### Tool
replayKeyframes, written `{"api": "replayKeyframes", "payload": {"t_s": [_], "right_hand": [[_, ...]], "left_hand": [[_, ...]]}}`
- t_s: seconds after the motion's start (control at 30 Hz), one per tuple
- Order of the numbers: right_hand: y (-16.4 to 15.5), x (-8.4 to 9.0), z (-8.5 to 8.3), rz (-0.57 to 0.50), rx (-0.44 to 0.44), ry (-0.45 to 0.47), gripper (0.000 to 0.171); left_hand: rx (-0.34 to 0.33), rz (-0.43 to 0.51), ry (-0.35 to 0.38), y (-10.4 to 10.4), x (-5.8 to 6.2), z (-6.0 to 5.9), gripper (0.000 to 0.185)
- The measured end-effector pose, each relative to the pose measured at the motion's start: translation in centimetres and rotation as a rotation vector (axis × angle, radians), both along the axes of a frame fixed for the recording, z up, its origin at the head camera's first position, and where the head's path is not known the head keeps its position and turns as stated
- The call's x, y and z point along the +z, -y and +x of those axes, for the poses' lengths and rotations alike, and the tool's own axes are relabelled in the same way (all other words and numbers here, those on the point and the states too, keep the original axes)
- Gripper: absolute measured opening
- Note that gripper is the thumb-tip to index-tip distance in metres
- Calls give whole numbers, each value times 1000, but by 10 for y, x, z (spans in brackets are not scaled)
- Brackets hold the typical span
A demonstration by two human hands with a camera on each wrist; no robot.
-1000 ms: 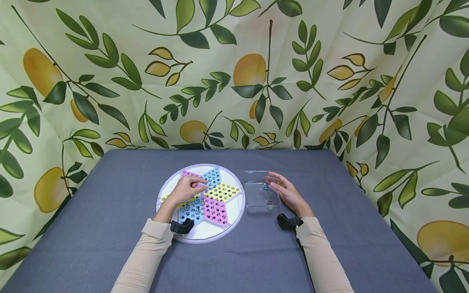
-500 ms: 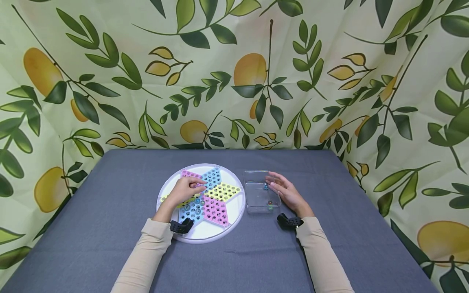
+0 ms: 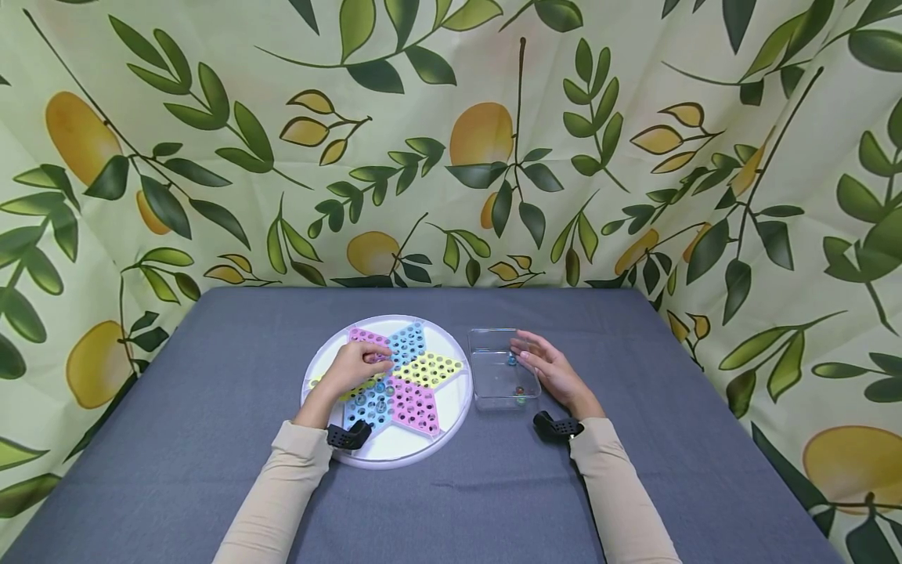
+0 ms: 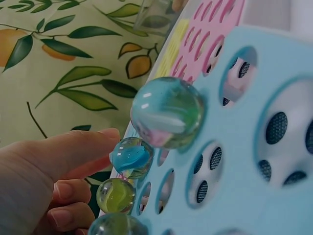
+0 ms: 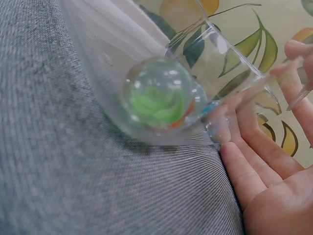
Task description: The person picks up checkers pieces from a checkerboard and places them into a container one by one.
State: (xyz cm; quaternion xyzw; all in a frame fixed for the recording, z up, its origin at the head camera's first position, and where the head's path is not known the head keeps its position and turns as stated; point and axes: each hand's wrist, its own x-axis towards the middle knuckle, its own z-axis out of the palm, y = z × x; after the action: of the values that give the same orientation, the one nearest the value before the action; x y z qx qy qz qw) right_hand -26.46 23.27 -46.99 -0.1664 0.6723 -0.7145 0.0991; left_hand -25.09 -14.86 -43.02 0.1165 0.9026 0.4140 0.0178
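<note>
Left hand (image 3: 355, 366) rests curled over the Chinese checkers board (image 3: 387, 389), marbles (image 4: 131, 156) just beyond its fingertips, nothing gripped; right hand (image 3: 549, 370), relaxed open, touches the clear plastic box (image 3: 499, 378) beside it.

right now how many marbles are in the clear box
3 marbles show in the clear box: a blue marble by the right hand's fingertips, an orange marble and a green marble nearer. Glare may hide more.

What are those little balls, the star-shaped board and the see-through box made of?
The marbles look like glass: clear and glossy, with coloured swirls inside. The star board seems matte moulded plastic in pastel colours. The clear box is probably thin, shiny plastic, though glass can't be excluded.
</note>
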Motion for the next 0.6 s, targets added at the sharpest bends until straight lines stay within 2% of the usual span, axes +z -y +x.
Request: {"api": "replayKeyframes", "payload": {"t_s": [0.6], "right_hand": [[0,2,2,17,-12,23,57]], "left_hand": [[9,-18,5,-1,1,2,22]]}}
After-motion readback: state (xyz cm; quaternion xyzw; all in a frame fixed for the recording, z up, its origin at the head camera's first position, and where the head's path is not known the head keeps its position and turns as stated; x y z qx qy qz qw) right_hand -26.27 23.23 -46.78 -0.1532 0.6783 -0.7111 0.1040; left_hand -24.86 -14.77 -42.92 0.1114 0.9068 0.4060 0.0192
